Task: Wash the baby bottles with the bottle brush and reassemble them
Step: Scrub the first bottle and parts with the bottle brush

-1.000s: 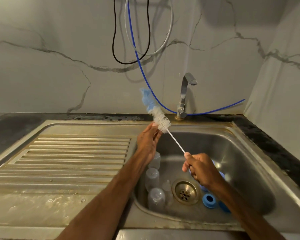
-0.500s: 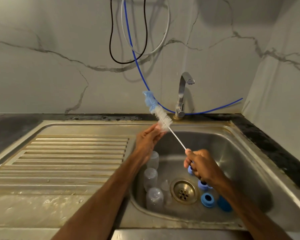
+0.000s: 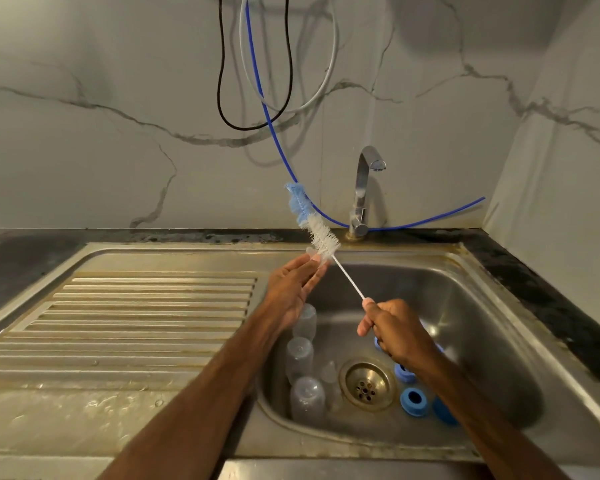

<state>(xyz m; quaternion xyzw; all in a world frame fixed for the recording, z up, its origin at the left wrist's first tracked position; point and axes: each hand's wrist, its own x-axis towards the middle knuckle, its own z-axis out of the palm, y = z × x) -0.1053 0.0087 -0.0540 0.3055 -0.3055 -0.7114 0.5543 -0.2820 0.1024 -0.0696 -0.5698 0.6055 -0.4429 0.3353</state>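
Gripping the thin wire stem of the bottle brush (image 3: 321, 237) in my right hand (image 3: 395, 327), fingers curled tight round it, I hold the brush slanted up and to the far left over the sink (image 3: 482, 323), its blue tip near the tap (image 3: 364, 188). My left hand (image 3: 295, 285) is nearly flat, fingers long and straight, their tips against the lowest white bristles. A small clear shape shows at those tips, too blurred for me to name. The clear bottles (image 3: 300, 355) lie in a row along the left wall of the basin, left of the drain (image 3: 367, 384). The blue rings (image 3: 414, 400) sit on the right of the drain, partly hidden under my right forearm. No water shows at the tap, so I judge the washing proper has hardly begun and I am readying the brush. To do it well I should keep my grip low on the stem for control and smooth the bristles with a light touch rather than crushing them. Next I would pick up one bottle with the left hand and hold it firmly. The brush should go in straight, since the wire looks likely to bend.
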